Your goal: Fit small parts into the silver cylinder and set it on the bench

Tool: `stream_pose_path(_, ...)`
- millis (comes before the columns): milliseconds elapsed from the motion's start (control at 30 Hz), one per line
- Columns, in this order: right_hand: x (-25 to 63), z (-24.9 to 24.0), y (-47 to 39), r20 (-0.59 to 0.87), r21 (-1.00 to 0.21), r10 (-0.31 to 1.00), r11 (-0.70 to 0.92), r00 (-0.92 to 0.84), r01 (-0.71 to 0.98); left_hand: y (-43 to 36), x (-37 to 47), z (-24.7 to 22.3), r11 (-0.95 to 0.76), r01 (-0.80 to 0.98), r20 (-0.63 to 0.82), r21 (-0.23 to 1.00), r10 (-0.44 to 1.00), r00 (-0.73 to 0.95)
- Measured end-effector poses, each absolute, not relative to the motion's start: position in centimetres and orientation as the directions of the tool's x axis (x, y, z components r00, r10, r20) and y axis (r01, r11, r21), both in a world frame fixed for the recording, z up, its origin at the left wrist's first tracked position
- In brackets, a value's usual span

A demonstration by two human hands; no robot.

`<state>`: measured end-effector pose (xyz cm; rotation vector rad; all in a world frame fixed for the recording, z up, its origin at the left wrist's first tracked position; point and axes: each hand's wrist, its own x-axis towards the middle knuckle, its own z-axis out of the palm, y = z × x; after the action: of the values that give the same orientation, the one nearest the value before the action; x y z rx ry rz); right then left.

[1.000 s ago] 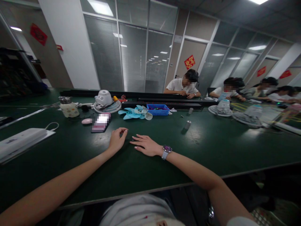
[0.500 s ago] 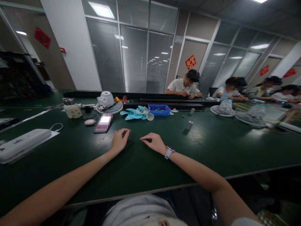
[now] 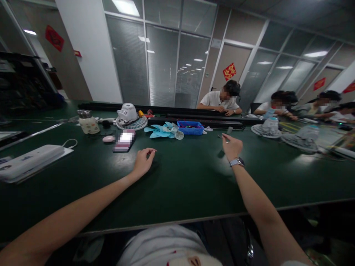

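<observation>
My left hand (image 3: pixel 143 162) hovers over or rests on the dark green table, thumb and index finger brought together in a pinch. Anything between those fingertips is too small to make out. Further right, my right hand (image 3: pixel 232 147), with a watch (image 3: pixel 237 162) on its wrist, is closed around a small metal cylinder (image 3: pixel 227 142). Only a shiny bit of that cylinder shows between the fingers. Just beyond them stands a second small grey cylinder (image 3: pixel 230 130). Light-blue fan blades (image 3: pixel 158 131) lie beyond my left hand, beside a blue tray (image 3: pixel 190 129) of small parts.
At the left are a phone (image 3: pixel 124 141), a pink oval object (image 3: pixel 108 139), a jar (image 3: pixel 89 125), a white fan part (image 3: pixel 128 114) and a long white case (image 3: pixel 30 162). More fan parts (image 3: pixel 269 129) lie to the right. Across the table sits a person (image 3: pixel 219 99); others sit further right.
My right hand has moved right and away from me, from near the left hand to the metal cylinder, which it now mostly covers. My left hand keeps its pinch. The view has shifted slightly.
</observation>
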<state>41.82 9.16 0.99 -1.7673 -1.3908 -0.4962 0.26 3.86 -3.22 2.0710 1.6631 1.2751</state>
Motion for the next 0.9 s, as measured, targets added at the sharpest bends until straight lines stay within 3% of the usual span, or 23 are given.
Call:
stream_pose_path(200, 46.5, -0.2, 9.3, 0.623, -0.442, 0.625, -0.215, 0.47, 0.871, 3.9, 0.2, -3.1, -0.353, 0.7, 0.492, 0.621, 0.871, 0.003)
stream_pose_path(900, 45.9, -0.8, 9.8, 0.55, -0.47, 0.689, -0.212, 0.473, 0.857, 4.1, 0.1, -3.4, -0.364, 0.693, 0.493, 0.622, 0.87, 0.014)
